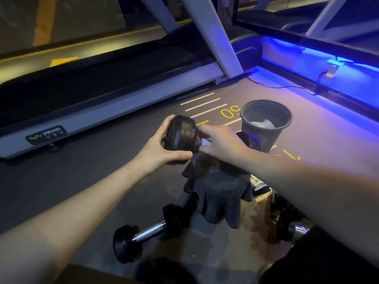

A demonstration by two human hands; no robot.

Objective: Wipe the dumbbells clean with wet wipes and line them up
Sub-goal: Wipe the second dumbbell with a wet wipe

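A black dumbbell (181, 133) is held up above the floor, its near head gripped by my left hand (164, 147). My right hand (220, 143) is closed around the bar between the two heads, pressing a white wet wipe (205, 142) onto it. The far head (253, 143) shows just past my right hand. A second black dumbbell (143, 235) with a chrome bar lies on the floor below. At the lower right, part of another chrome bar (300, 230) shows behind my right forearm.
A dark bin (264, 130) with crumpled white wipes inside stands on the floor just beyond my hands. Dark gloves or cloth (219, 193) lie under my hands. A treadmill (102, 83) runs along the left and back. A blue-lit ledge (328, 66) with a cable borders the right.
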